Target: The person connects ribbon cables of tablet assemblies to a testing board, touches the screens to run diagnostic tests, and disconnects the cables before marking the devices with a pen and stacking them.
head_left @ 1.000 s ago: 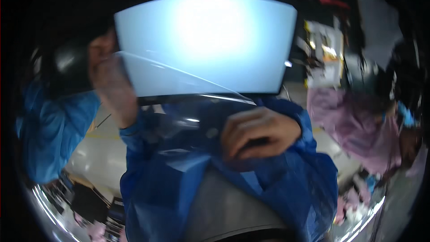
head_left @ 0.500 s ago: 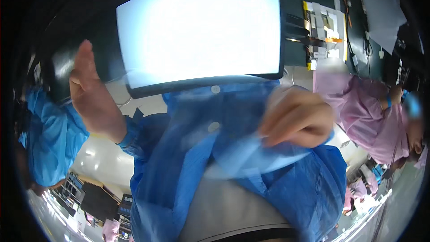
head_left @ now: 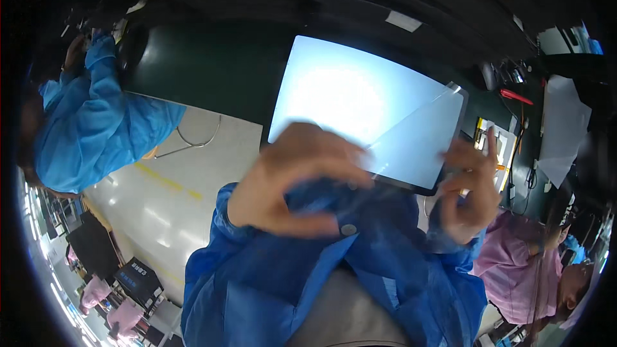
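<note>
A bright white lit panel (head_left: 347, 83) with a dark frame lies tilted in front of my body. Across its right part shows a clear film (head_left: 418, 132), its straight edge running diagonally to a small tab (head_left: 454, 87) at the upper right corner. My left hand (head_left: 299, 180), blurred, is over the panel's lower left edge, thumb and fingers apart in a wide curve. Beside the panel's lower right corner is my right hand (head_left: 470, 189), fingers bent and spread, one pointing up. I see nothing held in either hand; whether fingertips touch the film is unclear.
The dark green bench (head_left: 199, 71) continues left, where a person in blue (head_left: 106, 122) works. To the right sit a yellow-edged fixture (head_left: 504, 148), a red tool (head_left: 516, 96), cables and a white sheet (head_left: 565, 128). A person in pink (head_left: 517, 263) sits near.
My left hand has come from far left to the panel's lower edge. My right hand has left my chest and its fingers have spread. The panel now appears farther right and turned clockwise.
</note>
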`<state>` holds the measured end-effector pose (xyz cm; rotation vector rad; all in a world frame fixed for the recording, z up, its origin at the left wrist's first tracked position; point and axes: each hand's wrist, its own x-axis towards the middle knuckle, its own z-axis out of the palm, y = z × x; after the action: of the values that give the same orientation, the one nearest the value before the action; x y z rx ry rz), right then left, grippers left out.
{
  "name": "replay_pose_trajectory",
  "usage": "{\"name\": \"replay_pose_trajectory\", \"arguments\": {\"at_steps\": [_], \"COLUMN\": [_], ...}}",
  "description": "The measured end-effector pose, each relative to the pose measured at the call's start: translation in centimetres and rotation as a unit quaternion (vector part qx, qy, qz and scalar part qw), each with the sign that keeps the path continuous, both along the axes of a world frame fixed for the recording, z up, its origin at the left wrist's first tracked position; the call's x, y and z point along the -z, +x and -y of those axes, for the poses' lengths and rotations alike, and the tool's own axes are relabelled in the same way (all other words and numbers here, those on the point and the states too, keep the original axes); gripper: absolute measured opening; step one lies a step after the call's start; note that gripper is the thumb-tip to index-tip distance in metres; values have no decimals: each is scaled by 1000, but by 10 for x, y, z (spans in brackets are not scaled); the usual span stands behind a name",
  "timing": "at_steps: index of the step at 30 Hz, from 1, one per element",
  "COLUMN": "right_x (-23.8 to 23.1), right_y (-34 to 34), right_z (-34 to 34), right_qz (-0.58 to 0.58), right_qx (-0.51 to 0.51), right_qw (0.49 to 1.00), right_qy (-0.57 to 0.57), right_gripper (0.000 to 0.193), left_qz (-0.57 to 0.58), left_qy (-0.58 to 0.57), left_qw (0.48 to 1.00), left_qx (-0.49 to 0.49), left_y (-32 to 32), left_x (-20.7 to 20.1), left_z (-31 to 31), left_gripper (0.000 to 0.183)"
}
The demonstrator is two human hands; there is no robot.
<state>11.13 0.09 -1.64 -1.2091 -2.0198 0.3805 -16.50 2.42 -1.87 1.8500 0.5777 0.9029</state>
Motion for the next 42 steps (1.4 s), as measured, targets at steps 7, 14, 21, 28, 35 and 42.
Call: {"name": "replay_pose_trajectory", "arguments": {"at_steps": [7, 14, 21, 28, 35, 42], "right_x": [11, 8, -4, -1, -3, 7], "right_y": [29, 34, 35, 43, 37, -21], "right_z": [-23, -11, -7, -14, -29, -23], "right_qz": [92, 116, 32, -11, -13, 25], "right_qx": [135, 167, 153, 195, -58, -31], "right_qw": [970, 964, 973, 949, 993, 999], "right_qy": [-181, -170, -169, -248, -99, 1], "right_gripper": [9, 7, 11, 10, 13, 16], "left_qz": [-153, 2, 72, 74, -37, -123], "left_qy": [-62, -111, -106, -139, -52, 15], "left_qw": [883, 917, 903, 914, 907, 882], "left_qx": [-440, -384, -410, -373, -415, -456], "left_y": [-3, -10, -7, -14, -38, -36], "left_x": [50, 57, 55, 54, 46, 31], "left_z": [-12, -9, -12, -12, -9, 12], "left_gripper": [50, 62, 68, 51, 43, 33]}}
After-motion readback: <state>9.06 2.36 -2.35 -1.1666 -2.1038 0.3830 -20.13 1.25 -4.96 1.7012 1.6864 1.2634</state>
